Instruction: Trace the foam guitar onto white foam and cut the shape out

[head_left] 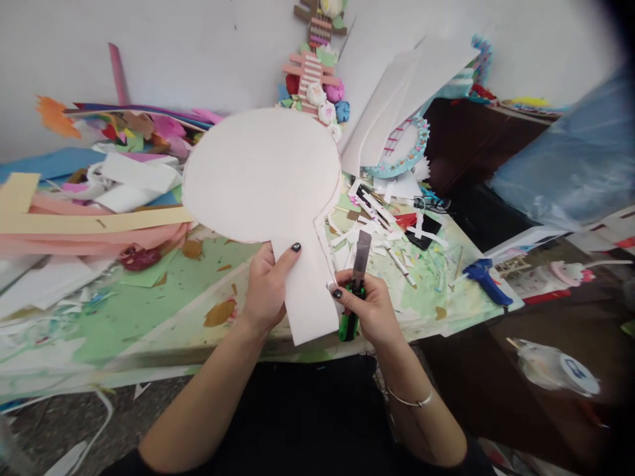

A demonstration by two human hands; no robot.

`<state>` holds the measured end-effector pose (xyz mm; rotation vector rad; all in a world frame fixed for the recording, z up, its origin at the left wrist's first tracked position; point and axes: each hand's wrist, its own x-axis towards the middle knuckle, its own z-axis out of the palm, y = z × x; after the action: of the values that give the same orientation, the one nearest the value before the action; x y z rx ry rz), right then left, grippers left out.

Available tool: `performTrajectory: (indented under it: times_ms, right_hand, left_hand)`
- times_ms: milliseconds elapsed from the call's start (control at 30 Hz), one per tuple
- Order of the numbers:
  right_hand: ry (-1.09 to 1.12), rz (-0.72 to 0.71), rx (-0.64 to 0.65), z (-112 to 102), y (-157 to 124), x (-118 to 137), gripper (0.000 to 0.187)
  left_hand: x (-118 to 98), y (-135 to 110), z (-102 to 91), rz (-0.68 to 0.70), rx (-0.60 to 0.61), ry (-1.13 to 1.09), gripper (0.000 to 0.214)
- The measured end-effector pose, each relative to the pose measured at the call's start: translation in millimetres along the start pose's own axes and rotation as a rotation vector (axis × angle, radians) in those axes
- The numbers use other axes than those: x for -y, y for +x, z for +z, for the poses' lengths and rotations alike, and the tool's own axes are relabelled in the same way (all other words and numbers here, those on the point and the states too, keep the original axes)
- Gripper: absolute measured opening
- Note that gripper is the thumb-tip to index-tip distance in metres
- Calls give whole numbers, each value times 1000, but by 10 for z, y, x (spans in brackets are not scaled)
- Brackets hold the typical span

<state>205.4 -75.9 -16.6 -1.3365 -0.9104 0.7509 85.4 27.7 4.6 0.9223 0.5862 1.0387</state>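
A white cardboard cutout (262, 172), round at the top with a straight handle-like strip below, is held up over the table edge. My left hand (268, 284) grips the left side of the strip, thumb on the front and fingers behind. In my right hand (370, 307) is a utility knife (353, 304) with a green and black body and its blade extended upward. My right thumb also lies by the strip's right edge; whether it pinches the cardboard I cannot tell. A thin pencil-like line follows the cutout's right edge.
The paint-stained green table (173, 311) bears paper scraps (133, 182) at left and white offcuts (381, 215) at right. A blue glue gun (486, 281) lies near the right corner. A flower-decorated ladder craft (315, 79) and white sheets (391, 99) lean against the wall.
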Motion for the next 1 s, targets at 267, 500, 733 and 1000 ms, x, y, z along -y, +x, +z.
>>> performTrajectory:
  times_ms: [267, 500, 733, 1000]
  right_hand:
    - [-42, 5, -10, 22, 69, -2, 24]
    - [-152, -30, -99, 136, 122, 34, 23]
    - [-292, -111, -179, 97, 27, 18, 19]
    - [-573, -353, -104, 198, -313, 14, 24]
  left_hand:
    - [48, 95, -13, 44, 34, -31, 29]
    - [205, 82, -31, -119, 40, -4, 38]
    - [276, 65, -11, 16, -31, 34, 35]
    - [223, 65, 63, 150, -124, 10, 37]
